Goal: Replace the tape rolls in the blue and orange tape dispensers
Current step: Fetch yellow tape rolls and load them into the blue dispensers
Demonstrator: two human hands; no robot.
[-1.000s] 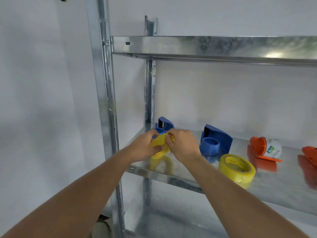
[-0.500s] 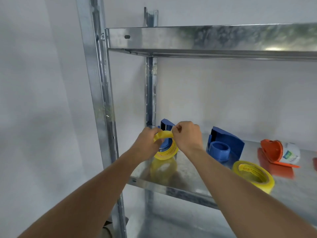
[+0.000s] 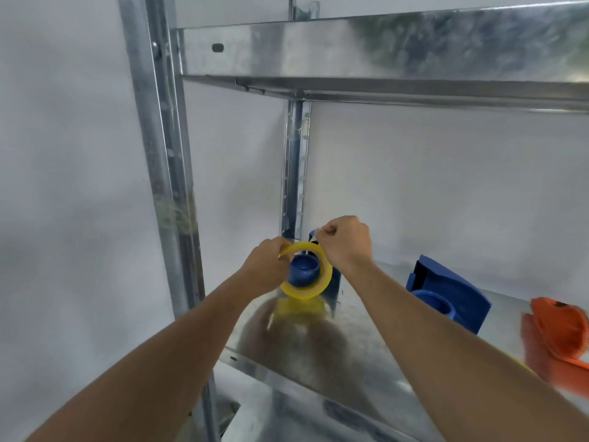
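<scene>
Where 1 second earlier the yellow tape roll point(image 3: 307, 275) was bunched between both hands, it is now seated around the hub of the blue dispenser point(image 3: 302, 272) on the metal shelf point(image 3: 366, 352). Its rim is gripped by the left hand point(image 3: 266, 269); its loose end is pinched and drawn upward by the right hand point(image 3: 345, 247), likely for threading.

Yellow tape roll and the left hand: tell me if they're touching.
Touching. The head view shows the left hand gripping the yellow tape roll at its upper left rim, fingers curled onto the yellow band with no gap.
</scene>
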